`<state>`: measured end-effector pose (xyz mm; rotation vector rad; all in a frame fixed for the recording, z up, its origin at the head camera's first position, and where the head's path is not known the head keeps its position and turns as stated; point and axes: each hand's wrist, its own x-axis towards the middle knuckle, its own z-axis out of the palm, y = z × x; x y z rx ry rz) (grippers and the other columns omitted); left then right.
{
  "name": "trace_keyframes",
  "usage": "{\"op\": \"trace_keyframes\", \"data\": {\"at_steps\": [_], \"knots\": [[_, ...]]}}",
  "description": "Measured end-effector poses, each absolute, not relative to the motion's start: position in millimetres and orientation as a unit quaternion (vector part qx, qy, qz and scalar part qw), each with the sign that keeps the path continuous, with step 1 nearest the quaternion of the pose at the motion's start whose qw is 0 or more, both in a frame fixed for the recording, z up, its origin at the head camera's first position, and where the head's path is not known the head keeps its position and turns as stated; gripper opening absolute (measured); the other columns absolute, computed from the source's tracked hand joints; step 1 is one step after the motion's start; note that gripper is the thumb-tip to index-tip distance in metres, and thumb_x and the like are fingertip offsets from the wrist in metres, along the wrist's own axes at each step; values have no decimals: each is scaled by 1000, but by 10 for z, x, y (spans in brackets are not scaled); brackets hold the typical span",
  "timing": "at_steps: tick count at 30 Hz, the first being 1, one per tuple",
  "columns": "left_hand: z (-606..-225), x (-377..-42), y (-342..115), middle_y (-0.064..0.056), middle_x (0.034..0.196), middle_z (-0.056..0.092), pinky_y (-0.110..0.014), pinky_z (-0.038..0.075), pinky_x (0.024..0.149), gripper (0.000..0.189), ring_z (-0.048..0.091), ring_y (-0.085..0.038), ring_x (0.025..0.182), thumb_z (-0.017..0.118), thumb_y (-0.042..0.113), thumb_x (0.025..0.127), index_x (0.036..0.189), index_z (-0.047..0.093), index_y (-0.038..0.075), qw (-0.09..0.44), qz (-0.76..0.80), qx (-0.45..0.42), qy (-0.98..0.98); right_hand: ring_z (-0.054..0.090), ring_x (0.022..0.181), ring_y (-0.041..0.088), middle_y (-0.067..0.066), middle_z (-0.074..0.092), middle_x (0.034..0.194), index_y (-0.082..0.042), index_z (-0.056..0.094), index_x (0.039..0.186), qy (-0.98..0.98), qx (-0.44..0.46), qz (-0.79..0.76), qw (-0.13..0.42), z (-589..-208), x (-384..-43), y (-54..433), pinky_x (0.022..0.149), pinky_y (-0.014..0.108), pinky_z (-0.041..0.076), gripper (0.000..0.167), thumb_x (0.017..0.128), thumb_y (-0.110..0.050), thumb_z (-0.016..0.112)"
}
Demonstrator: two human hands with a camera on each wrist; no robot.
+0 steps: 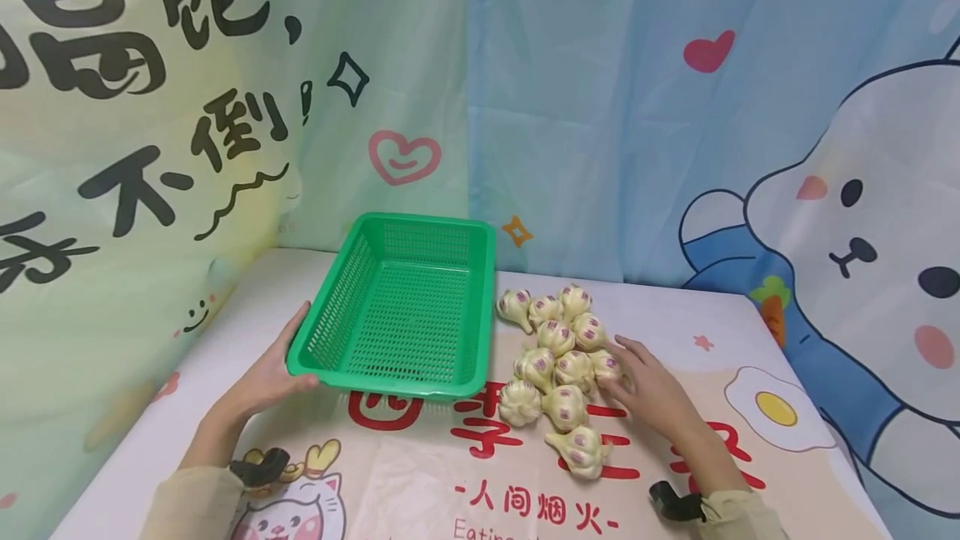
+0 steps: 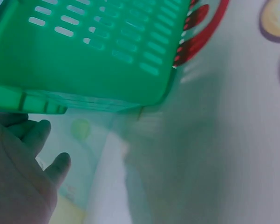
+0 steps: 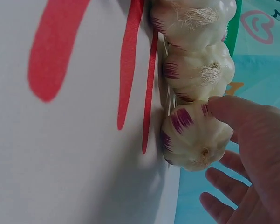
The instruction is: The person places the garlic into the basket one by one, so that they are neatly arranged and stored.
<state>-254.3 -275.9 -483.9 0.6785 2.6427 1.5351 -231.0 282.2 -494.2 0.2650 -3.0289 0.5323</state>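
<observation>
At a green plastic basket with slotted walls, my left hand grips the near left corner, thumb along the front and fingers by the left side. In the left wrist view, the lower fingers of that hand stand apart from the basket wall. My right hand is at the rightmost garlic bulb. The right wrist view has the thumb tip against this garlic bulb, while the other fingers spread loosely behind it. Several garlic bulbs lie clustered between basket and right hand.
The table wears a printed cover with red characters and a fried egg picture. Printed curtains hang behind and to the left. A dark band piece sits at the right wrist.
</observation>
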Motion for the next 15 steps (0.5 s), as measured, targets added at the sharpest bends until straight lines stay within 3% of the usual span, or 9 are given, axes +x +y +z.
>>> {"op": "trace_keyframes", "data": {"at_steps": [4,7,10,12,15], "knots": [[-4833,-2588,-2727,-26,154,16,-14,33,97,114,36,-40,128,78,29,76,154,-3,12,15,494,219,841,42,130,39,18,41,144,-8,44,141,-982,89,166,15,-4933,-2342,2823,100,57,40,66,86,-35,68],[-4834,-2612,-2691,-25,153,16,-11,34,93,114,39,-38,125,78,26,75,153,-4,10,18,494,213,843,45,127,38,18,45,140,-7,45,138,-983,87,164,6,-4925,-2361,2817,100,55,41,64,85,-34,69],[-4833,-2627,-2675,-24,154,16,-15,37,94,114,39,-38,126,78,26,76,153,-5,10,22,492,209,845,46,125,39,19,47,138,-5,46,136,-982,82,168,1,-4909,-2362,2810,100,55,41,64,84,-33,70],[-4825,-2637,-2671,-24,155,13,-28,39,101,116,36,-40,129,78,28,76,153,-6,9,23,488,209,847,45,126,40,21,46,138,-5,46,137,-982,83,168,0,-4892,-2355,2821,100,56,40,65,84,-34,70],[-4808,-2651,-2668,-25,156,9,-52,33,106,117,32,-42,130,78,27,75,153,-7,9,24,481,208,851,43,127,42,23,43,140,-4,44,138,-983,83,166,3,-4844,-2339,2839,100,58,39,68,84,-37,70]]}}
